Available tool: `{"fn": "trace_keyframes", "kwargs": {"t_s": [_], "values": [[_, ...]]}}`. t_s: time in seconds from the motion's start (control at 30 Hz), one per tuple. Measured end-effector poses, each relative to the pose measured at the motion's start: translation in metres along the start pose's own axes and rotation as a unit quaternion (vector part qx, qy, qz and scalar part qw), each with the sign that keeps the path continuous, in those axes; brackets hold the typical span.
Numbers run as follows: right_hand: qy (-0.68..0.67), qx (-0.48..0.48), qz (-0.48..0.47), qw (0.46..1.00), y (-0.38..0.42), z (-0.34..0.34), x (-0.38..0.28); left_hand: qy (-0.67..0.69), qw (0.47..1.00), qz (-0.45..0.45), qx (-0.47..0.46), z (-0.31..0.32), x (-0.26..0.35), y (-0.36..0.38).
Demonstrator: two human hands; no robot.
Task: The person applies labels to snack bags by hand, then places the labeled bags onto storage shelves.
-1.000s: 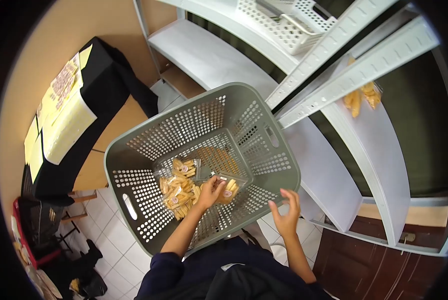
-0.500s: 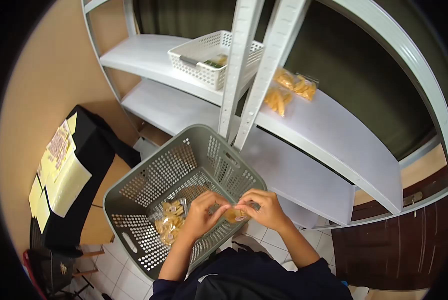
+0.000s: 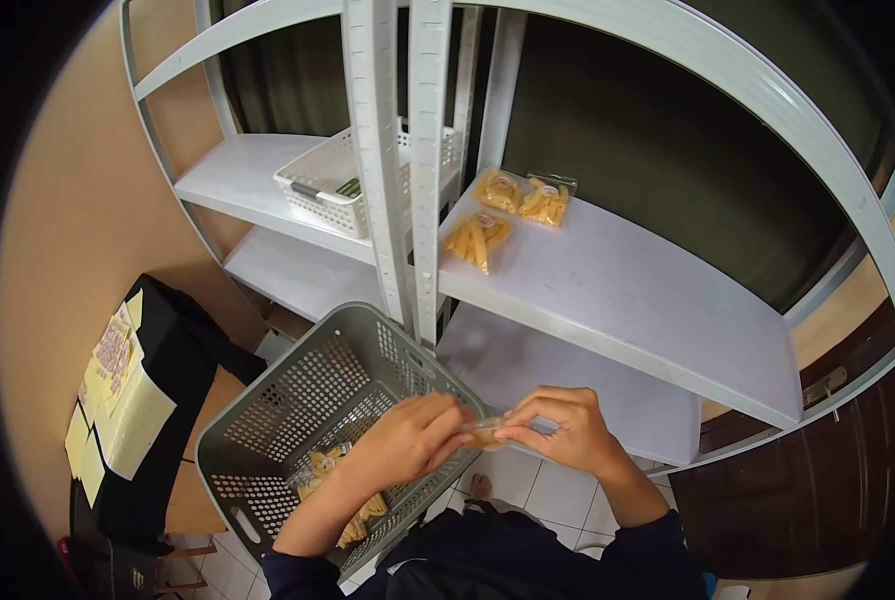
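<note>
My left hand (image 3: 413,435) and my right hand (image 3: 566,425) pinch a small clear packet of yellowish snacks (image 3: 485,436) between them, by its opposite sides. The fingers partly cover it. The packet is in front of my body, by the right rim of a large grey-green perforated basket (image 3: 313,365). Inside that basket lie several similar snack packets (image 3: 368,512), partly hidden behind my left forearm. Ahead, on the right-hand shelf, three clear packets of yellow snack sticks rest together: a back-left packet (image 3: 499,190), a back-right packet (image 3: 545,204) and a front packet (image 3: 479,240).
A white metal shelf (image 3: 648,280) extends to the right, with a lower shelf (image 3: 578,380) beneath it. Uprights (image 3: 428,180) separate it from the left rack, where a white perforated basket (image 3: 323,185) stands. Yellow papers (image 3: 143,400) lie on black cloth at left. A brown door (image 3: 798,510) is at right.
The view has shifted up and right, showing more of the right-hand shelf. Both hands, still holding the packet, have moved slightly right relative to the basket, and the packet is at its rim now.
</note>
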State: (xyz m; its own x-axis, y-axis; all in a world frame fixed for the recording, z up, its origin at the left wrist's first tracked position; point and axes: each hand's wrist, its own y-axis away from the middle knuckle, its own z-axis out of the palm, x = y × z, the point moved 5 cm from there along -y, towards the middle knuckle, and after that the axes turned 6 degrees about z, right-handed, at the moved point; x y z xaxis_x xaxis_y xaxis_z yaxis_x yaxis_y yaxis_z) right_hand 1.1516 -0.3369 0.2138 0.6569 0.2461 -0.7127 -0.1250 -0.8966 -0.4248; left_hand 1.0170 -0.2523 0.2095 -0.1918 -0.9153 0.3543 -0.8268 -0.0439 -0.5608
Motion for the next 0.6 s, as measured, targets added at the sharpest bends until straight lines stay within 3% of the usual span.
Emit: {"fn": "trace_keyframes", "kwargs": {"t_s": [0.13,0.2,0.33,0.47,0.53,0.57,0.6], "values": [[-0.005,-0.041,0.038,0.998,0.004,-0.031,0.008,-0.02,0.997,0.056,-0.048,0.007,0.005,-0.024],[-0.033,-0.068,0.052,0.996,0.001,-0.043,0.013,0.0,0.99,0.076,-0.12,0.011,0.006,-0.033],[-0.022,-0.065,0.053,0.996,-0.02,-0.066,0.022,0.018,0.992,0.066,-0.109,0.005,-0.009,-0.05],[-0.045,-0.071,0.033,0.996,-0.041,-0.069,0.037,0.014,0.996,0.029,-0.084,0.003,-0.021,-0.052],[-0.059,-0.102,0.071,0.991,-0.049,-0.07,0.048,0.04,0.996,-0.03,-0.08,0.001,-0.028,-0.046],[-0.112,-0.028,0.1,0.988,-0.053,-0.08,0.078,0.037,0.996,-0.032,-0.078,-0.003,-0.032,-0.039],[-0.139,0.042,0.15,0.978,-0.061,-0.096,0.102,0.06,0.99,-0.121,-0.026,-0.013,-0.047,-0.026]]}}
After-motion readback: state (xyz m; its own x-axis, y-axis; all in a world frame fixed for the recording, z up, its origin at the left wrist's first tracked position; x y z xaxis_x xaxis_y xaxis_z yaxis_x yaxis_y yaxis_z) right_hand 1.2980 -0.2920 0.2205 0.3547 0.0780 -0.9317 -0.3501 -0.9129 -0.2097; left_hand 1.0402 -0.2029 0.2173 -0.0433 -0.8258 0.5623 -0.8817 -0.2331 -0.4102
